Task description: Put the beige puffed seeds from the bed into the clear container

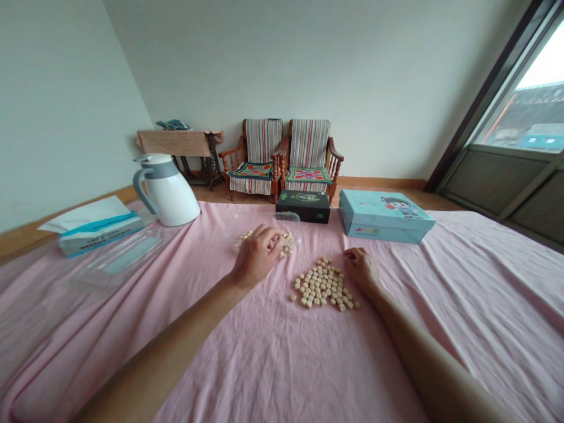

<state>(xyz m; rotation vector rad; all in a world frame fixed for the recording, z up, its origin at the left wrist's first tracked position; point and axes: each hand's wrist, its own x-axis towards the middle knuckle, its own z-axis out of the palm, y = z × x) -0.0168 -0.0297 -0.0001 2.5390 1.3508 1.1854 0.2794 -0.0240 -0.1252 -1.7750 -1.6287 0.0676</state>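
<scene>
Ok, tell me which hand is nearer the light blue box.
Right. The right hand is just in front of the light blue box; the left hand is farther left, at the clear tray.

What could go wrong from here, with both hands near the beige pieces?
The left hand is over the clear plastic container; bumping its rim might tip it and spill the pieces inside. The right hand is beside the loose pile of beige pieces, so a sideways move may scatter them. The insulated jug stands on wrinkled pink cloth; a pull on the cloth could unsteady it.
</scene>
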